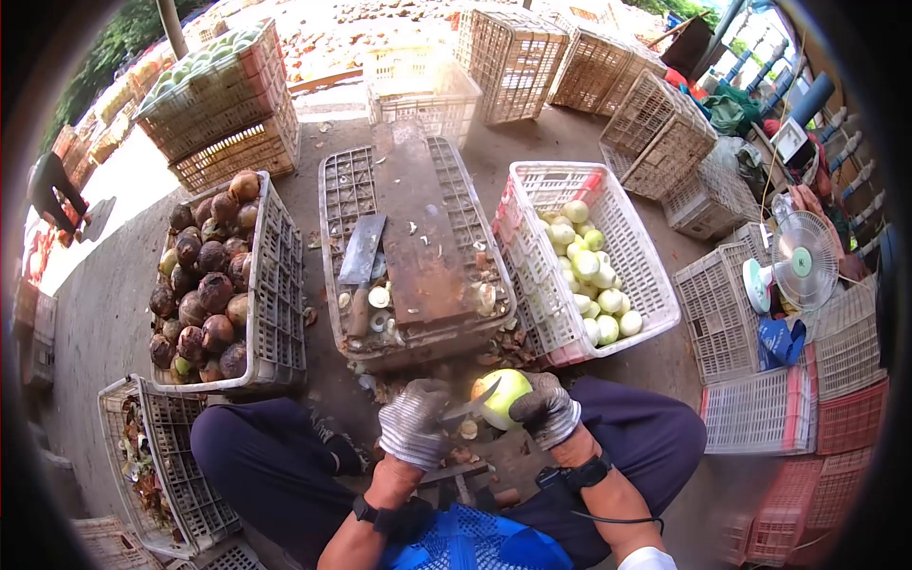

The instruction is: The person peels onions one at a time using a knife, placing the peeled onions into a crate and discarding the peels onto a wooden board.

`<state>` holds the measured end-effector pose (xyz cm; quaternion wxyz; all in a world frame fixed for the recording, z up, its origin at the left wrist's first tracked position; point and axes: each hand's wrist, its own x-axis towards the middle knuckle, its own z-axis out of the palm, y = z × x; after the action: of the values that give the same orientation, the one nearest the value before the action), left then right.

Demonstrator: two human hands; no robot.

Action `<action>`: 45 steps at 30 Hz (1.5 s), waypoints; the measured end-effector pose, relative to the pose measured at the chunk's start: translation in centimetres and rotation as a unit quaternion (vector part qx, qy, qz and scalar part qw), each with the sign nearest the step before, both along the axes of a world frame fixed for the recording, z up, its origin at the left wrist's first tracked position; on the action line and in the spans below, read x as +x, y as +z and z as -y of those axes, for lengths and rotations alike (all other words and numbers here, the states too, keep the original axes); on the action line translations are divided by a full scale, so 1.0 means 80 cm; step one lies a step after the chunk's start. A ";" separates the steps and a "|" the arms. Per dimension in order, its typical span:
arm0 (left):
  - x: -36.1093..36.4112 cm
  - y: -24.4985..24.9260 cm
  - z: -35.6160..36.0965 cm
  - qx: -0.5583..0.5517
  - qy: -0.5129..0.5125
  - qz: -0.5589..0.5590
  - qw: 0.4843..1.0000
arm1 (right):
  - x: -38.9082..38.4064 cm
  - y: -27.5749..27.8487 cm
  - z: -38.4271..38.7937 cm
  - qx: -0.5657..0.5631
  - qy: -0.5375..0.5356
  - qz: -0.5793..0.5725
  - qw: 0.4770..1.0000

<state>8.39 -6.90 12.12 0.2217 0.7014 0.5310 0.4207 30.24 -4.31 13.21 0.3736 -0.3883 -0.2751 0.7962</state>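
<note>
Holding, left hand: striped glove, fist wrapped round a knife, fingers closed together; handle hidden in the grip, blade pointing to 1 o'clock.
Holding, right hand: gloved, dark at the fingers, clamped on a pale green bulb; thumb on the near side, other fingers partly hidden from me.
Bulb: just above the lap, between the hands, blade against its left side, brownish patch at its upper left.
Clock: read from the seated person, 12 straight ahead.
Board: 12, worn and brown, laid along a crate base; scraps lie on it.
Cleaver: between 11 and 12, flat beside the board, handle toward the person.
Dark-skinned bulbs: 10, heaped in a pale crate.
Pale bulbs: 1, loose in a white crate, bunched mostly along its left side.
Scrap crate: 9, tilted, bits of peel inside.
Fan: 2, blue bag just below it.
Crate stack: 3, white and red.
Back: another person bending, 10, well beyond the dark bulbs.
</note>
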 end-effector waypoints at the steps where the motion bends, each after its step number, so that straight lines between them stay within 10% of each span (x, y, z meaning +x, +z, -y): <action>1: -0.001 0.006 -0.001 -0.034 -0.005 0.054 0.998 | -0.001 0.001 -0.002 0.011 0.014 0.025 1.000; 15: -0.009 0.005 -0.003 -0.115 -0.024 0.099 0.988 | -0.028 -0.003 0.001 0.114 0.166 0.240 0.950; 28: -0.006 -0.030 -0.006 -0.192 0.101 0.050 0.975 | -0.010 -0.035 0.007 0.028 0.128 0.044 0.990; 34: -0.013 -0.037 -0.008 -0.068 0.088 -0.050 0.992 | -0.022 0.004 0.003 0.239 0.112 0.162 0.951; 35: -0.015 -0.038 -0.010 -0.106 0.109 -0.052 0.987 | -0.029 0.032 0.013 0.416 0.060 0.345 0.839; 41: -0.023 -0.017 -0.010 -0.109 0.100 0.017 0.989 | -0.015 0.029 0.008 0.316 -0.012 0.210 0.925; 43: -0.022 -0.009 -0.001 -0.064 0.033 -0.035 0.997 | -0.007 0.024 0.002 0.526 -0.011 0.387 0.757; 45: -0.018 0.001 0.001 -0.007 -0.021 -0.103 0.994 | -0.005 0.024 0.004 0.466 -0.005 0.344 0.815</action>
<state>6.93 -7.01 12.17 0.1796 0.7506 0.5386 0.3380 29.86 -4.63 15.10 0.3949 -0.4177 -0.7220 0.3850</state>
